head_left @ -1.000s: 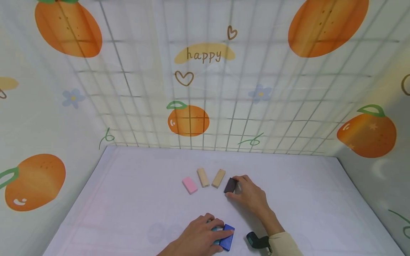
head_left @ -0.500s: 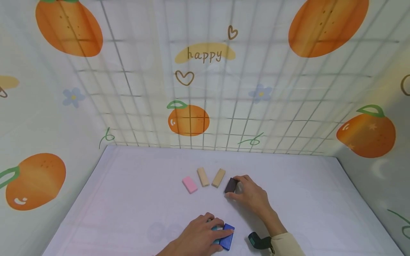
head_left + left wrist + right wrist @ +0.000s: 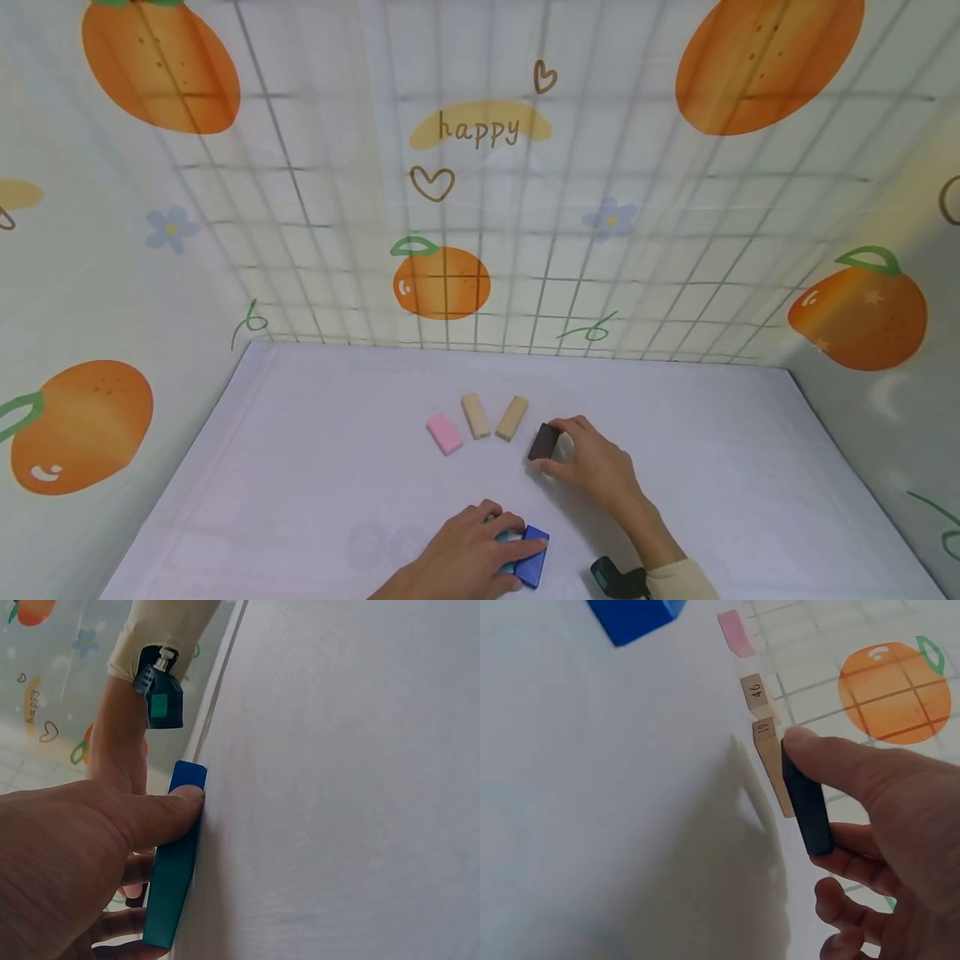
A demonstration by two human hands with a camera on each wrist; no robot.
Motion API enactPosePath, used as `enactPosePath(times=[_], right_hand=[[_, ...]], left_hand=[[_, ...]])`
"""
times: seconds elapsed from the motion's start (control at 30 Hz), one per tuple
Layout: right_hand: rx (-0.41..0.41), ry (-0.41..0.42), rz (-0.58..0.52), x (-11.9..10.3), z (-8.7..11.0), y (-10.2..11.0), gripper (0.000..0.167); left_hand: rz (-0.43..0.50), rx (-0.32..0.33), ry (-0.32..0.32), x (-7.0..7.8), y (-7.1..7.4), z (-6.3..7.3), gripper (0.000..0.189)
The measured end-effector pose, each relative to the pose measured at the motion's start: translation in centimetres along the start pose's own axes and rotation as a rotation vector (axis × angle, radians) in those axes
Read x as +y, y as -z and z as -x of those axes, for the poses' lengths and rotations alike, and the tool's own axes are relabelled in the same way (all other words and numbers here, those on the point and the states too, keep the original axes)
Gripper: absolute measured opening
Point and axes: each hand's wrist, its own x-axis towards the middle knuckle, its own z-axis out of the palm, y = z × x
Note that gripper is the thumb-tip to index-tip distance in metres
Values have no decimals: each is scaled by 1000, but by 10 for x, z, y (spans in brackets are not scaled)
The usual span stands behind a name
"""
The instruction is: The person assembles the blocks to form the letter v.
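My right hand (image 3: 596, 467) pinches a small black block (image 3: 543, 442) between thumb and fingers. In the right wrist view, the thumb sits at one end of the black block (image 3: 807, 806) and a finger at the other. My left hand (image 3: 472, 554) holds a blue block (image 3: 532, 558) and a teal block (image 3: 508, 537) side by side near the front of the table. The left wrist view shows the thumb across the blue block (image 3: 187, 774) and teal block (image 3: 171, 892), with fingers behind them. Part of the teal block is hidden under the hand in the head view.
Left of the black block stand two plain wooden blocks, one (image 3: 512, 418) nearer it and another (image 3: 476, 416) beyond, then a pink block (image 3: 445, 434). Numbers mark the wooden ends. A patterned cloth wall (image 3: 480, 217) borders the white table (image 3: 300, 467).
My right hand has shifted slightly to the right and nearer to me, carrying the black block a little away from the wooden blocks. The left hand has stayed in place.
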Motion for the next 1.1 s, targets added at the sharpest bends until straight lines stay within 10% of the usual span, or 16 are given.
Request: enactPosePath(times=[1.1], right_hand=[[-12,29,31,-4,24,9,68]], left_hand=[[11,-4,11,1,1,0,54]])
